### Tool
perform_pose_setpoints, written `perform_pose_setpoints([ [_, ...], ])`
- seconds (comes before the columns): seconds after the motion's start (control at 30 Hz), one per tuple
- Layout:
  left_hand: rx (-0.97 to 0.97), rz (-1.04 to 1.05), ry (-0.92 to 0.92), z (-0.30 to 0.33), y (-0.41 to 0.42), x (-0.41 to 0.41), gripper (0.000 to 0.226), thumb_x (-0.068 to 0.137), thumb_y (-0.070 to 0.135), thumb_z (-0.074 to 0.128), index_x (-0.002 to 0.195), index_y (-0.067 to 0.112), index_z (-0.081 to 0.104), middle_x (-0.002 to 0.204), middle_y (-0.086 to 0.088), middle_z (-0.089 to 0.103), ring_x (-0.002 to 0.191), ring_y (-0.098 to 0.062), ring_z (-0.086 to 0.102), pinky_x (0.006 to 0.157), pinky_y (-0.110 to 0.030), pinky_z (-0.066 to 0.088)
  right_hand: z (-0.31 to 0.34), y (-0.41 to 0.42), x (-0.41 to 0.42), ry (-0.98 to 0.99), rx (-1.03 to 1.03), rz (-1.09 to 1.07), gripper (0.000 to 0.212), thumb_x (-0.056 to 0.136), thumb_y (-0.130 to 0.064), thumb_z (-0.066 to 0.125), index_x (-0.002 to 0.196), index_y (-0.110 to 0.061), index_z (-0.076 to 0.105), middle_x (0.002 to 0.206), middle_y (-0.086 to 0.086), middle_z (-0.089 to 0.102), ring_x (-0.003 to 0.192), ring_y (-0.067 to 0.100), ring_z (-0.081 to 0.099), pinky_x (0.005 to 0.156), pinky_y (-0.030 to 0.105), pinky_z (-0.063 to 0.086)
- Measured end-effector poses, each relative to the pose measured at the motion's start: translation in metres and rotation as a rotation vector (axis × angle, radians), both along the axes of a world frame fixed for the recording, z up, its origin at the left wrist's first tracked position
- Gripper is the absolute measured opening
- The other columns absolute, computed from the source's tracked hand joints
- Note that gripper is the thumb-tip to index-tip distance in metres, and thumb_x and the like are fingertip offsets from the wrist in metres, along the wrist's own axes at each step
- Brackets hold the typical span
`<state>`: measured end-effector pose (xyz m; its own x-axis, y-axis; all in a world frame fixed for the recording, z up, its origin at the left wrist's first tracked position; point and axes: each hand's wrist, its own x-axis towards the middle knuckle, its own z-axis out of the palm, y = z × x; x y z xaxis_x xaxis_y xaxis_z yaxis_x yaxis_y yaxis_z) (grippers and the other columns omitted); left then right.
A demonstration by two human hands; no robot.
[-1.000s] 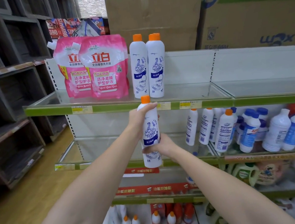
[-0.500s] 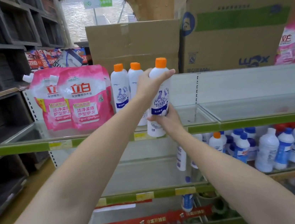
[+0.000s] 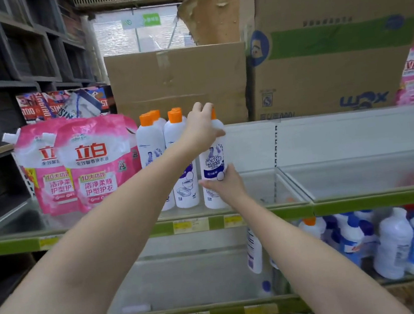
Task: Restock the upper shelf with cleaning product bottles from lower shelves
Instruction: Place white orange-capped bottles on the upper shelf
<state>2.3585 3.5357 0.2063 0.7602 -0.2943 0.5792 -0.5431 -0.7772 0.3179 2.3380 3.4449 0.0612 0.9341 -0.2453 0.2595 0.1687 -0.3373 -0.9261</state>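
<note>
A white Mr Muscle toilet-cleaner bottle (image 3: 214, 171) with an orange cap stands upright on the upper shelf (image 3: 260, 215), its base on the shelf floor near the green front edge. The left hand (image 3: 201, 128) grips its shoulder and neck from above, fingers curled over the cap — the right hand (image 3: 223, 184) holds the lower body, fingers wrapped round the label. Just left of this bottle stand matching orange-capped bottles (image 3: 181, 160), and left of those, pink laundry-detergent refill pouches (image 3: 94, 162). Behind the bottle sits a taped cardboard box (image 3: 178, 82). Below and right of it — one shelf down — blue-capped white bottles (image 3: 394, 243) crowd together.
</note>
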Motion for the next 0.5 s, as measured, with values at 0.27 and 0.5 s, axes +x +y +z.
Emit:
perform_pose_setpoints([
  [0.27, 0.374, 0.195, -0.019, 0.031, -0.002, 0.023, 0.049, 0.074, 0.029, 0.088, 0.103, -0.002, 0.064, 0.130, -0.015, 0.039, 0.096, -0.025, 0.051, 0.073, -0.033, 0.043, 0.019, -0.015, 0.058, 0.221, -0.316, 0.109, 0.089, 0.064, -0.057, 0.088, 0.131, -0.013, 0.050, 0.126, -0.005, 0.063, 0.114, 0.021, 0.060, 0.088, 0.034, 0.053],
  [0.5, 0.391, 0.255, -0.033, 0.024, -0.016, 0.059, 0.048, 0.076, 0.018, 0.087, 0.108, -0.003, 0.058, 0.134, -0.017, 0.040, 0.098, -0.032, 0.061, 0.076, -0.040, 0.056, 0.008, -0.018, 0.097, 0.196, -0.346, 0.068, 0.070, 0.078, -0.039, 0.083, 0.127, -0.007, 0.044, 0.131, 0.012, 0.056, 0.113, 0.031, 0.059, 0.088, 0.040, 0.054],
])
